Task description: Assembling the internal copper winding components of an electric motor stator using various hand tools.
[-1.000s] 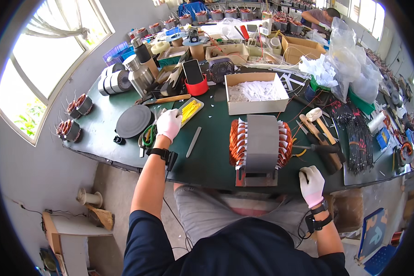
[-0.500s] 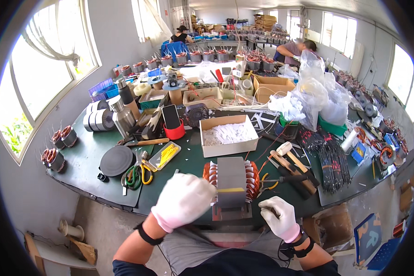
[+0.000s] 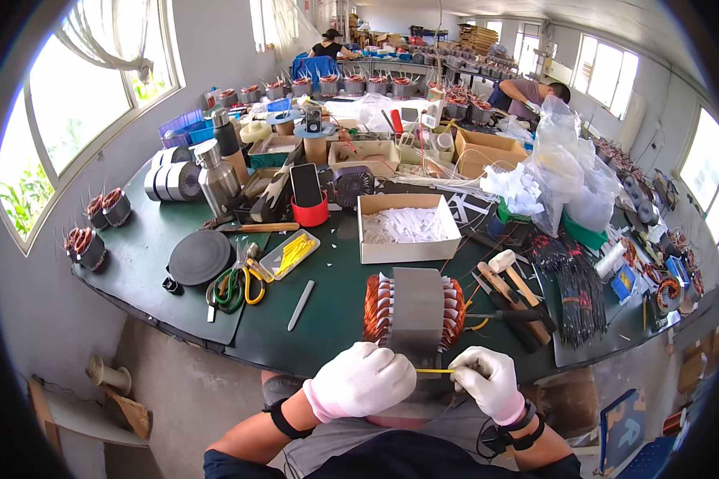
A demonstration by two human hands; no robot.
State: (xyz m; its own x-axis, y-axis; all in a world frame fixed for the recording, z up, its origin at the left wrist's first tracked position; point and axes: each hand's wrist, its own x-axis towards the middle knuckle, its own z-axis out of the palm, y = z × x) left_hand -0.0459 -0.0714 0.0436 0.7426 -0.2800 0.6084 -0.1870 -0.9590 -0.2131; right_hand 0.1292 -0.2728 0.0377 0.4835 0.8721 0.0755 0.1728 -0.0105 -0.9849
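Observation:
In front of me, close to my body, a thin yellow strip (image 3: 434,370) is stretched level between my hands. My left hand (image 3: 367,382), in a white glove, is closed at the strip's left end. The other end is pinched between thumb and fingers of my right hand (image 3: 487,382), gloved in white too. Just beyond both hands, a motor stator (image 3: 418,307) lies on its side, its grey core flanked by copper windings with white paper slips. A grey stick like a marker (image 3: 301,305) lies to the left of it.
A white box of paper slips (image 3: 408,249) stands behind the stator. To the left are green- and yellow-handled scissors (image 3: 244,287), a tray of yellow strips (image 3: 291,254) and a black disc (image 3: 200,257). Rightward lie a mallet (image 3: 513,275) and black sleeved leads (image 3: 579,287). Two people work farther back.
Both hands have come closer to my body, the left also moving right. The yellow strip, earlier against the stator's core, is now held between them. The grey stick has come into full view.

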